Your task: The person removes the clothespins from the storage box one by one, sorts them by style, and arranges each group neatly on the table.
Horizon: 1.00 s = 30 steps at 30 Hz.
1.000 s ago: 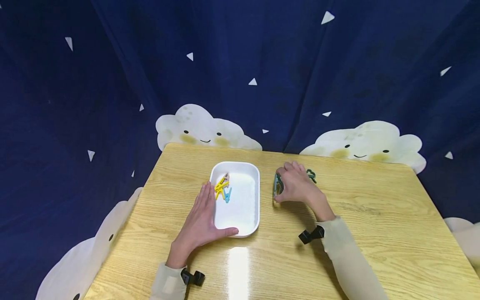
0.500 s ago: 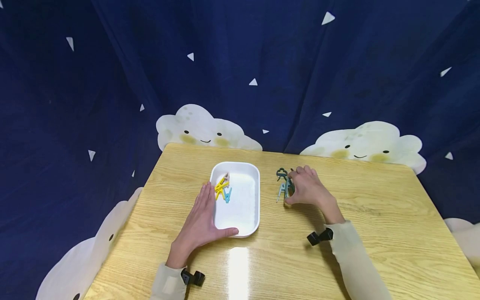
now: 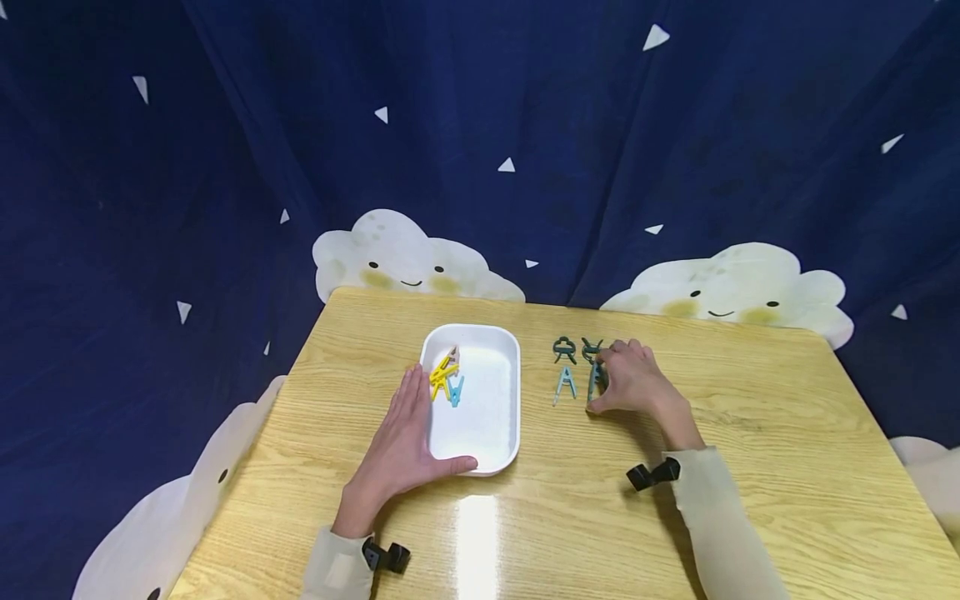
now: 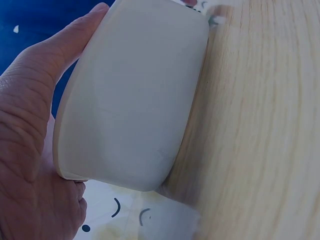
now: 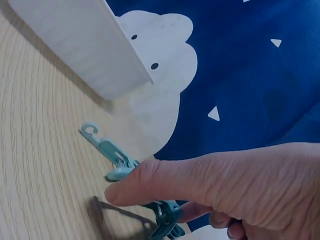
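In the head view my left hand [image 3: 401, 433] lies against the left side of a white tray [image 3: 480, 457], fingers straight, thumb along the near rim. Yellow clothespins [image 3: 442, 375], a light blue clothespin [image 3: 455, 392] and a brownish clothespin [image 3: 452, 355] are inside it. To the right, my right hand [image 3: 637, 383] pinches a teal clothespin [image 3: 593, 383] between thumb and fingers, low over the table. Beside it lie a light blue clothespin [image 3: 566, 384] and two dark green clips [image 3: 564, 350] [image 3: 592, 348]. The right wrist view shows a hooked teal clothespin [image 5: 112, 152] past my thumb.
The wooden table [image 3: 750, 467] extends to both sides of the tray. A dark blue curtain [image 3: 465, 67] with white triangles and clouds hangs along its back edge. Black cameras [image 3: 654, 474] are strapped at both wrists.
My right hand has moved to the right with a clothespin at its fingertips, uncovering the light blue clothespin and two dark green clips. The left hand and tray stay put.
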Available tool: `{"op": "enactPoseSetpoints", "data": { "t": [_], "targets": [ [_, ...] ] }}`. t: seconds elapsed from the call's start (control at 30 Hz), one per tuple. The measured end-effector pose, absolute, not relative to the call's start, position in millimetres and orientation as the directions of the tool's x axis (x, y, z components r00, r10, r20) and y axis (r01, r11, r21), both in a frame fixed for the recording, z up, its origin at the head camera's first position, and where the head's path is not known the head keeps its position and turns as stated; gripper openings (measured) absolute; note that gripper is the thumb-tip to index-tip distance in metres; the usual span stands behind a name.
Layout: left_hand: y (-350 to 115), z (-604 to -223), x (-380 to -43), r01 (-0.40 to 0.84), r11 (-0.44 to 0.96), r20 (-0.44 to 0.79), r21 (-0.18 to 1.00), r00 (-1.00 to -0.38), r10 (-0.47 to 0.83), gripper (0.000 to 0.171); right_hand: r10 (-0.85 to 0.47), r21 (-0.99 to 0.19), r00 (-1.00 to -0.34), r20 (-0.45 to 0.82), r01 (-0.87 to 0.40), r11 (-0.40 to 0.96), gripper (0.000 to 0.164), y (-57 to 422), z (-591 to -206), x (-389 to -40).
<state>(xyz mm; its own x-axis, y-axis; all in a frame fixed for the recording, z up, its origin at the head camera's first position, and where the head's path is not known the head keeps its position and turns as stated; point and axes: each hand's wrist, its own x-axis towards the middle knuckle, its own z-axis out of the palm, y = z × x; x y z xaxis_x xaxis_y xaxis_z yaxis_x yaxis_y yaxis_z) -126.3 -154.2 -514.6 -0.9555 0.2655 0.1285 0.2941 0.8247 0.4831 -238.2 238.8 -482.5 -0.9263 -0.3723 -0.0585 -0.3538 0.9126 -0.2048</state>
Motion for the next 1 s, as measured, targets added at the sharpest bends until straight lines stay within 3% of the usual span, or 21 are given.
{"op": "enactPoseSetpoints", "data": {
  "t": [1.0],
  "targets": [
    [-154.2, -514.5, -125.8, 0.288, 0.819, 0.125, 0.496, -0.957, 0.261, 0.155, -0.359, -0.204, -0.925, -0.124, -0.330, 0.922, 0.088, 246.6, -492.1, -239.6]
  ]
}}
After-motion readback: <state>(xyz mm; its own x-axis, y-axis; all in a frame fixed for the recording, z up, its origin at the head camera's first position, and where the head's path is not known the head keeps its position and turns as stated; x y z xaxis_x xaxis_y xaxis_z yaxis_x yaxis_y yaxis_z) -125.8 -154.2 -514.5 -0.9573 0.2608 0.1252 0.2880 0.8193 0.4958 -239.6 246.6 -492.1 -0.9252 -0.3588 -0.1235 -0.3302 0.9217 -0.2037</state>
